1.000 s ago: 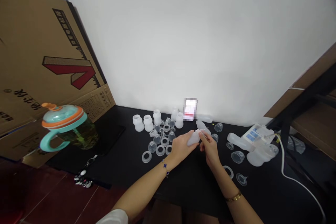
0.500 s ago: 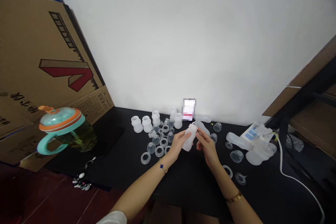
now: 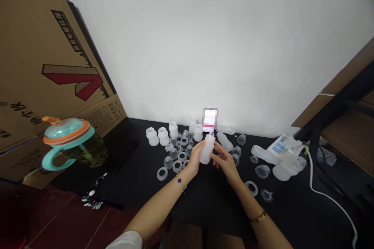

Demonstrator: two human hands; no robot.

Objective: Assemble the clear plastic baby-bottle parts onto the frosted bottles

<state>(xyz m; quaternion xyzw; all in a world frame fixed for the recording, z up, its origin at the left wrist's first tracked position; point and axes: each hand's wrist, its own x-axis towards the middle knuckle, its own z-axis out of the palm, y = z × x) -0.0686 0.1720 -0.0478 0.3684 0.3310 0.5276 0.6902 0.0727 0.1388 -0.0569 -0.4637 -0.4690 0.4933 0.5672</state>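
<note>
A frosted white baby bottle [image 3: 207, 150] stands nearly upright over the table, leaning slightly right, with a clear pointed piece at its mouth. My left hand [image 3: 195, 160] is closed around its left side. On the other side, the thumb and fingertips of my right hand [image 3: 225, 162] press against the bottle below its neck; the remaining fingers are curled. To the left of my hands lie clear teats [image 3: 168, 162] and white collar rings [image 3: 162, 173]. A loose ring [image 3: 251, 188] and a clear funnel-like piece [image 3: 267, 195] lie by my right forearm.
Several white bottles [image 3: 152, 137] stand near the wall, by a lit phone [image 3: 210, 120]. More bottles [image 3: 265, 155] and clear caps [image 3: 262, 171] lie right, beside a white box with a cable [image 3: 312, 183]. A teal-handled jug [image 3: 76, 144] stands left, before a large carton [image 3: 43, 66].
The bottle has moved slightly left and up and stands more upright. My right hand's fingertips have gone from its neck down to its side.
</note>
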